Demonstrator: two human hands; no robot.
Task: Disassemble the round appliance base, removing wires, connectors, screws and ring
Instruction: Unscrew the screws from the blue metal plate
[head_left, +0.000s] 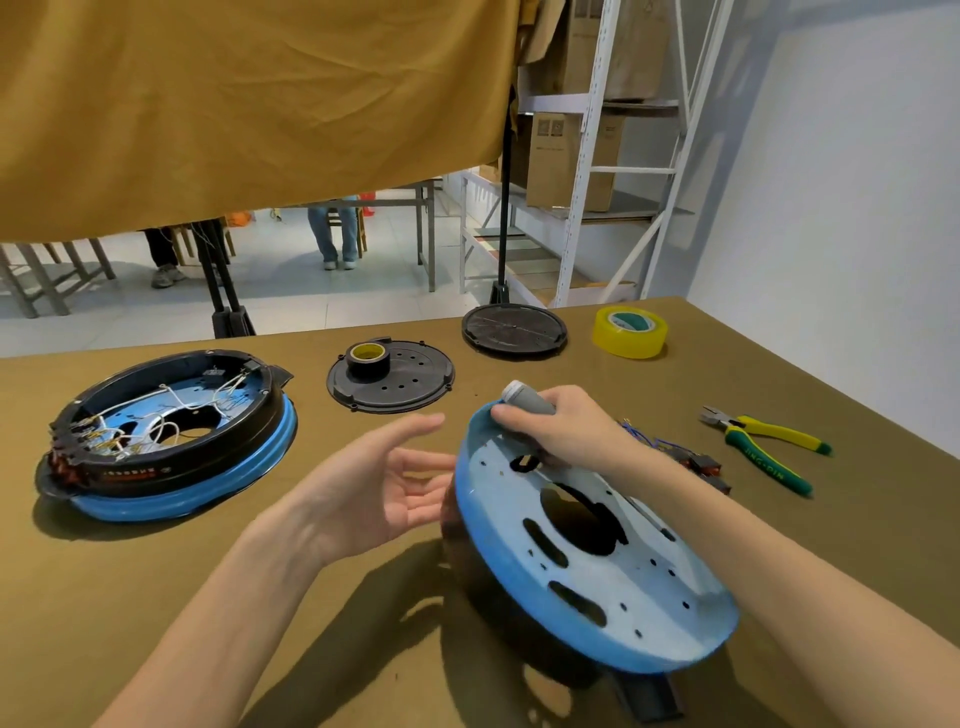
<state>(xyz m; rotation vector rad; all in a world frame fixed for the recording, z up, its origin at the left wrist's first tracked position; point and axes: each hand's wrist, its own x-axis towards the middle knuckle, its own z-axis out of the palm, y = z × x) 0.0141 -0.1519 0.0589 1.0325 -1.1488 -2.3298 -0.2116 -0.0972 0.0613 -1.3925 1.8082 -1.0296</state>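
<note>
Right hand (550, 431) is wrapped round a grey screwdriver handle (524, 399), tip down somewhere near the far rim of the blue base plate (597, 551); the tip itself is hidden behind my fingers, so can't confirm it's seated in a screw. Plate is tilted up on its black ring (467, 566), near edge off the table (156, 597). Left hand (384, 488) is open, palm toward the plate's left edge, holding nothing, just short of touching or barely brushing it, hard to tell. Risk: plate is only propped, so pushing on the driver could rock or slide it and cam the bit out, stripping the head. Want the left hand bracing the rim first. Second base (166, 436), still wired, sits well apart on the left; pliers (763, 441) and cut connectors (691, 462) off to the right.
</note>
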